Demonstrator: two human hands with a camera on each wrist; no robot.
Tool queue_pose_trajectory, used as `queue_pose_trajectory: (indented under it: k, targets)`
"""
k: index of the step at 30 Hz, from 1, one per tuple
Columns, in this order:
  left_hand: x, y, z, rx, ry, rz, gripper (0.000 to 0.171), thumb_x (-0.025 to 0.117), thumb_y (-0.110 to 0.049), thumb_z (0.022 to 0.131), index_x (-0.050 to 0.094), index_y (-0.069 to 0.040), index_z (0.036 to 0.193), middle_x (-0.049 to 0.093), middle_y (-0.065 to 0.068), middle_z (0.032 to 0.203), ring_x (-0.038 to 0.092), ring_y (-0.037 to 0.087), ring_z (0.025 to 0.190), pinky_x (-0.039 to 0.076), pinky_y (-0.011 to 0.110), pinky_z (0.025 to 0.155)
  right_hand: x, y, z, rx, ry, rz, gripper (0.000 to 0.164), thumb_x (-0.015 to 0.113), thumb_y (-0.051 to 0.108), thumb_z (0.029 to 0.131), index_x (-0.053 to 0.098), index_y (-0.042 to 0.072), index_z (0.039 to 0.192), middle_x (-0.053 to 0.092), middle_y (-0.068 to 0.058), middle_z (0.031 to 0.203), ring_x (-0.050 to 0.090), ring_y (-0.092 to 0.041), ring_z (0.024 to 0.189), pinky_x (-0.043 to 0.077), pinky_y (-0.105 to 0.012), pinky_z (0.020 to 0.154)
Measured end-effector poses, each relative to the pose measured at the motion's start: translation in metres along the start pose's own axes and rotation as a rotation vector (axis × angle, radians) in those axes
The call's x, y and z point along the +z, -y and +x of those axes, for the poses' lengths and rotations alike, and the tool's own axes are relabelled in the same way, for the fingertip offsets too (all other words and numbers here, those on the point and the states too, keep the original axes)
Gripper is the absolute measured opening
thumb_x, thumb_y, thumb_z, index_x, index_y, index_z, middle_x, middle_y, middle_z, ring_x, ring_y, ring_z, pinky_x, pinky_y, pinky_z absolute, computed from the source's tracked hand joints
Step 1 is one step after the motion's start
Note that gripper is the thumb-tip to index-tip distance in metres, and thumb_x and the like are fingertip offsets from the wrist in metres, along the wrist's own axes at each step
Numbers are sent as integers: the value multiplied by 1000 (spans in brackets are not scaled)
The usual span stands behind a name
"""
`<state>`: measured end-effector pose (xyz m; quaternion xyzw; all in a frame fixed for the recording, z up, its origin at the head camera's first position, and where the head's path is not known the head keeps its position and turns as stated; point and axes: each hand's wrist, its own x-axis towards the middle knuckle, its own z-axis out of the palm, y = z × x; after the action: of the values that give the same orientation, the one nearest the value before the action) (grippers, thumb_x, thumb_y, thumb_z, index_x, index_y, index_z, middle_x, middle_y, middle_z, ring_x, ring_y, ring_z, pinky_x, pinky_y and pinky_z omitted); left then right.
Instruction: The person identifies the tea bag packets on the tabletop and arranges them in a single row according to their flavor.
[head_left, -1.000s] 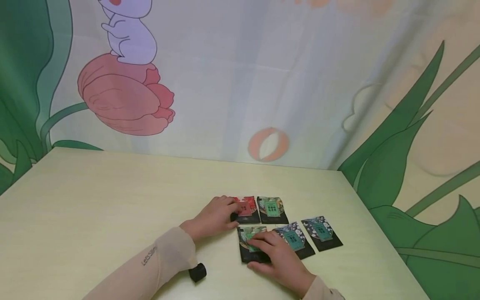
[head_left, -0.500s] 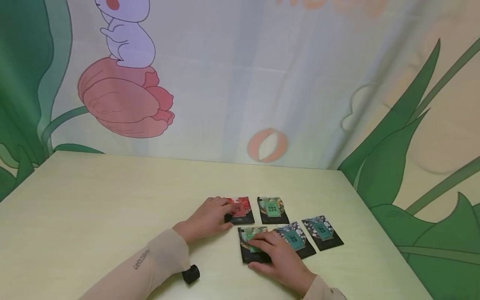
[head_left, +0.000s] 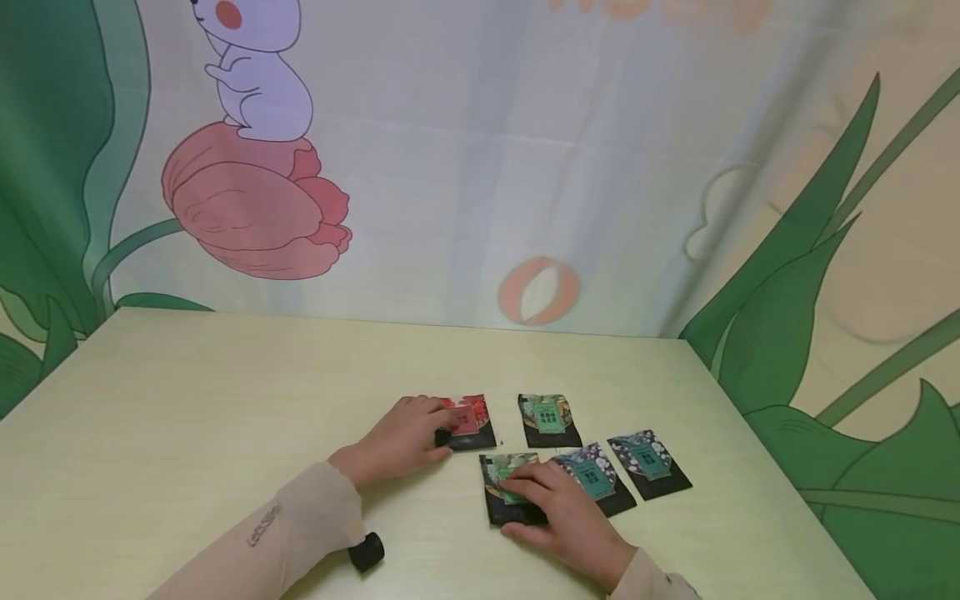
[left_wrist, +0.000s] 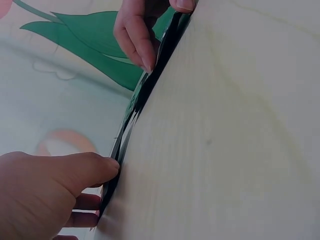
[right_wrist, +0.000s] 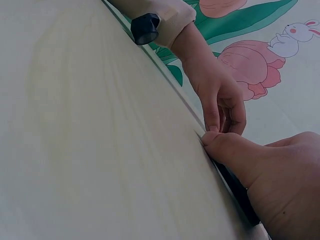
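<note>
In the head view, my left hand (head_left: 397, 437) grips the left side of a flat red-and-black packet (head_left: 474, 432) lying on the table. Its thumb stands at the packet's near edge and the fingers reach over the top, as the left wrist view also shows. My right hand (head_left: 561, 518) holds a green-and-black packet (head_left: 498, 510) nearer to me, fingertips on its label, thumb at its lower edge. Beside that, a packet with white blossoms and a teal label (head_left: 596, 477) is partly hidden by the right hand.
A second green packet (head_left: 550, 421) lies behind, right of the red one. Another blossom packet (head_left: 650, 463) lies at the far right of the group. A black cylinder (head_left: 367, 552) sits at the left sleeve. Behind the table (head_left: 247, 392) hangs a printed curtain (head_left: 420, 167).
My left hand has slid the red packet leftward, widening the gap between it and the back green packet. The right hand stays on its green packet.
</note>
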<state>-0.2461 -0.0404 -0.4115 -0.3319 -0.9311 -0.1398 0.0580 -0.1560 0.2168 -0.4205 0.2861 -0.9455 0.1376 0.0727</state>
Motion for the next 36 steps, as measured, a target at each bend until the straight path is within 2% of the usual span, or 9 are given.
queue_pose_trajectory:
  k: [3,9,25,36]
  targets:
    - [-3,1,-5,-4,5,-12,48,72,-33,85,61,-14,128,62,8,123,56,27,115,40,47,105,0,0,0,-1,0,1,49,62,57,85,65,25,122,59,9,124,53,-11,112,49,-37,97]
    - [-7,3,-13,2,8,-1,44,72,-32,85,64,-13,123,63,8,119,57,27,111,41,47,103,-1,-1,-1,2,0,1,50,62,57,85,65,25,123,60,8,124,53,-12,114,49,-38,98]
    - [-16,7,-30,11,34,30,43,73,-30,84,64,-12,122,63,10,120,57,29,114,41,48,104,2,-2,-1,-8,-21,5,51,62,58,85,65,26,124,60,9,124,53,-10,112,49,-37,97]
    - [-20,9,-40,53,7,60,48,74,-30,83,61,-13,126,64,8,113,58,27,105,44,45,100,1,-1,-1,3,-17,13,50,63,57,85,65,25,123,60,9,124,53,-11,112,49,-38,96]
